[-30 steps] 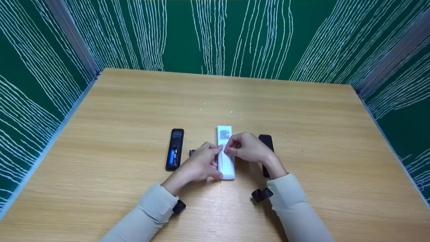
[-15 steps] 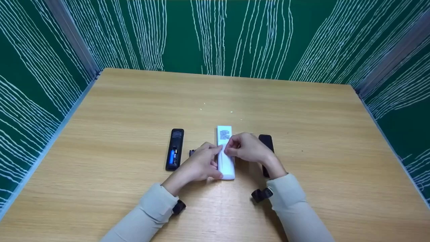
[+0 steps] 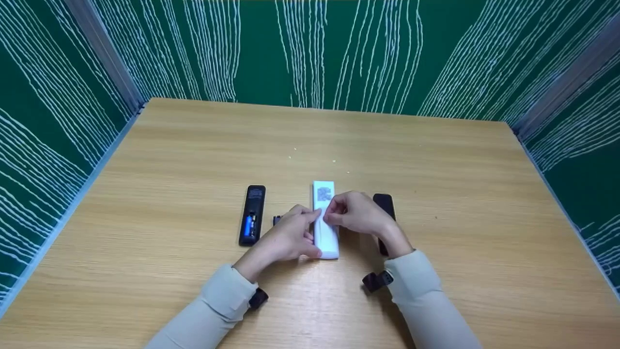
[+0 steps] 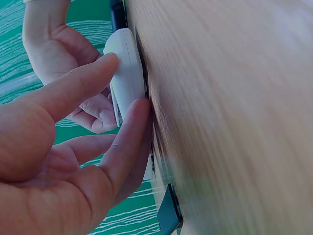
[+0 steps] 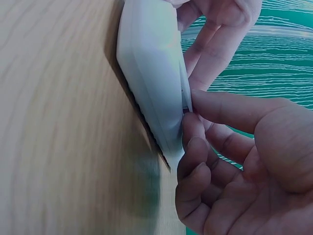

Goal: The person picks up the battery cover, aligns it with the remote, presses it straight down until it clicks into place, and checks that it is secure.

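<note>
A white remote control (image 3: pixel 328 242) lies back side up on the table, a printed label near its far end. Its battery cover (image 5: pixel 186 88) is tilted up from the back, with a narrow gap under one end. My left hand (image 3: pixel 290 235) holds the remote from the left, the thumb at its near end and fingers along its side. With thumb and index finger, my right hand (image 3: pixel 361 213) pinches the raised end of the cover. The head view hides most of the cover behind my fingers; the inside of the compartment is not visible.
On the left lies a black remote (image 3: pixel 254 198), its compartment uncovered and a blue battery (image 3: pixel 248 226) inside. A small dark piece (image 3: pixel 277 220) is partly hidden by my left hand. Another black remote (image 3: pixel 384 203) sits partly under my right wrist. White crumbs dot the wooden table (image 3: pixel 218 145).
</note>
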Action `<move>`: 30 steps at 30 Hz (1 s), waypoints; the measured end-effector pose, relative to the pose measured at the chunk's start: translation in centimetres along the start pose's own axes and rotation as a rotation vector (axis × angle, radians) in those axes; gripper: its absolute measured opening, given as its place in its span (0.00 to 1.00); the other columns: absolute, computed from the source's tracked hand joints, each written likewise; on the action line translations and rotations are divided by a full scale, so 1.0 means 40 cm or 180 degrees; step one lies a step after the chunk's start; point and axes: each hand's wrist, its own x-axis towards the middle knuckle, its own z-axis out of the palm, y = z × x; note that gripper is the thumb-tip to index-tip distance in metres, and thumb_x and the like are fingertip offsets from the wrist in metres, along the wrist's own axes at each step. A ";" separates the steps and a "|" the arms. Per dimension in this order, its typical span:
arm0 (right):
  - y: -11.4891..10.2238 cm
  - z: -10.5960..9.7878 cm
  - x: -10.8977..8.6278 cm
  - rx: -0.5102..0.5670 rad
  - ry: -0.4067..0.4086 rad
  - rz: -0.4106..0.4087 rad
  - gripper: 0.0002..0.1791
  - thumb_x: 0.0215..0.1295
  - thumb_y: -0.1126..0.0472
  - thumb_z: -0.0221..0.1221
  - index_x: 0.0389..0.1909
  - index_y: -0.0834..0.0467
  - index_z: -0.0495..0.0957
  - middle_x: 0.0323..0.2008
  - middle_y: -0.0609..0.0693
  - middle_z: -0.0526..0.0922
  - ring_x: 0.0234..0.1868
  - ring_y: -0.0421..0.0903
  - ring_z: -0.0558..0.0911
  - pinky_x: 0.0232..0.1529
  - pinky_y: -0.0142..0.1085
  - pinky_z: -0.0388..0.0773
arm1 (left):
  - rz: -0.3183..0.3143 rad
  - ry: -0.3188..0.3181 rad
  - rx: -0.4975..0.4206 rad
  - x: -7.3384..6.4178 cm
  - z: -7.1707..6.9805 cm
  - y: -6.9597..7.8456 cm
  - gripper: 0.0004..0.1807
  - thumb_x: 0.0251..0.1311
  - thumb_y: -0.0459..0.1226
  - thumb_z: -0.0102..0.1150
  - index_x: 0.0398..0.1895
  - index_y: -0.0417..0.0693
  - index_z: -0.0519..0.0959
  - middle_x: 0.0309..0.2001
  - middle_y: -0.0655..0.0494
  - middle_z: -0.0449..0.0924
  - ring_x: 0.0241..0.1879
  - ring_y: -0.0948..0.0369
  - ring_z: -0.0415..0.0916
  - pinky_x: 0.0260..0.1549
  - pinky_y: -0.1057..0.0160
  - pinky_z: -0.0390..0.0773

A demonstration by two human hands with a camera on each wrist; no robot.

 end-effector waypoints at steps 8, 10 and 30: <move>0.000 0.001 0.002 0.0046 -0.0007 0.0060 0.04 0.69 0.61 0.69 0.34 0.54 0.84 0.28 0.46 0.80 0.29 0.43 0.75 0.31 0.33 0.72 | -0.0012 -0.0006 0.0020 -0.001 0.001 0.000 0.56 0.50 0.24 0.80 0.83 0.42 0.60 0.66 0.49 0.68 0.45 0.60 0.79 0.44 0.68 0.85; 0.000 0.002 0.002 0.0058 -0.0002 0.0076 0.05 0.69 0.61 0.69 0.34 0.55 0.84 0.28 0.46 0.79 0.29 0.43 0.75 0.31 0.33 0.72 | -0.0010 -0.0001 0.0032 0.000 0.001 0.000 0.56 0.50 0.25 0.80 0.83 0.42 0.60 0.66 0.49 0.68 0.45 0.60 0.79 0.44 0.68 0.85; 0.008 0.001 0.000 0.0254 -0.0040 0.0247 0.08 0.69 0.59 0.68 0.34 0.57 0.80 0.27 0.48 0.80 0.28 0.43 0.77 0.30 0.32 0.75 | 0.0029 0.0038 0.0028 -0.001 0.001 0.004 0.55 0.49 0.24 0.80 0.82 0.40 0.61 0.67 0.47 0.69 0.46 0.60 0.80 0.44 0.67 0.85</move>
